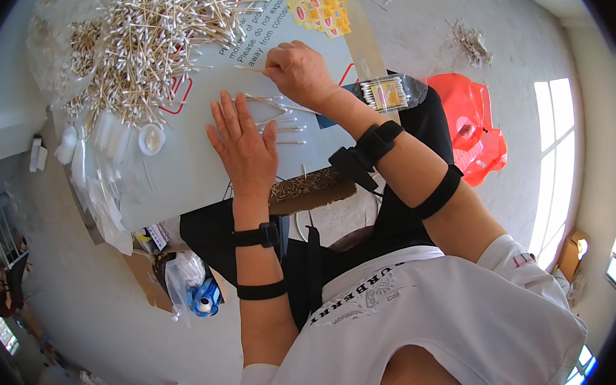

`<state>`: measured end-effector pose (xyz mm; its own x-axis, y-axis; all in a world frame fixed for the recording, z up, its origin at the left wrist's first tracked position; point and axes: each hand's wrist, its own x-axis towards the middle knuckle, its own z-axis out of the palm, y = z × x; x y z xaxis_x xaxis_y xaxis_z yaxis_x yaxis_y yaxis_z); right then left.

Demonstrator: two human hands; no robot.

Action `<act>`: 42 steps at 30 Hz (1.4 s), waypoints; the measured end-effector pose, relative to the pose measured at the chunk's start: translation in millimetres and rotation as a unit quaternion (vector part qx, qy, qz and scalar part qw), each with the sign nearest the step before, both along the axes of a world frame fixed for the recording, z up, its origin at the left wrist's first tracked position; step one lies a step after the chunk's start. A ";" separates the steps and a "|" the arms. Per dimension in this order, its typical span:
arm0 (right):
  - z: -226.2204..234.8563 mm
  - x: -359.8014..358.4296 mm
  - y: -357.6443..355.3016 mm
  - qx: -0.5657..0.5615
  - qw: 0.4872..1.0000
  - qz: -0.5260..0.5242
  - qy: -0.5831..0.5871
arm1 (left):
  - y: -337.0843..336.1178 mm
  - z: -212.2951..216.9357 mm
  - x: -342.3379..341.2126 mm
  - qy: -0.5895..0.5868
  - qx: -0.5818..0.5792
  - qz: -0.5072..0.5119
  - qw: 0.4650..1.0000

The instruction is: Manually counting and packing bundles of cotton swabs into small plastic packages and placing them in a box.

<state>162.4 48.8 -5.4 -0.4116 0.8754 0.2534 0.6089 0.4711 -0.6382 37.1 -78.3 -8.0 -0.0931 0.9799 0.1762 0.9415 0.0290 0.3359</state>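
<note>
My left hand point(240, 143) lies flat on the pale tabletop point(198, 179), fingers stretched, its edge beside several loose cotton swabs point(287, 129). Just to the right and farther away, my right hand point(300, 74) is closed in a pinch, and a cotton swab point(249, 68) pokes out leftward from its fingers. A large heap of cotton swabs point(145, 50) covers the far left of the table. By my right forearm, at the table's edge, is a clear pack of swabs point(385, 94) with a yellow label.
Yellow paper labels point(319, 7) lie at the far right of the table. Round clear containers point(152, 139) stand left of my left hand. An open cardboard box of swabs point(311, 188) sits below the near edge. A red plastic bag point(465, 122) is at the right.
</note>
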 end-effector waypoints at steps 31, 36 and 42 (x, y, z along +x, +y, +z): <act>21.0 49.6 -51.1 -0.073 0.991 0.099 0.051 | 0.6 2.1 -11.8 -0.032 0.050 0.017 0.998; 12.9 69.0 -121.6 -0.024 0.970 0.240 -0.017 | -10.3 -17.2 -19.2 -0.379 0.157 0.081 0.909; 11.6 61.3 -127.1 0.019 0.975 0.220 0.001 | -0.4 -23.7 2.2 -0.453 0.195 0.076 0.867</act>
<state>223.7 -78.2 6.2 -0.7455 0.6035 0.2829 0.3413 0.7102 -0.6157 39.2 -78.7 -31.7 -0.4887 0.8271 0.2778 0.2808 -0.1523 0.9476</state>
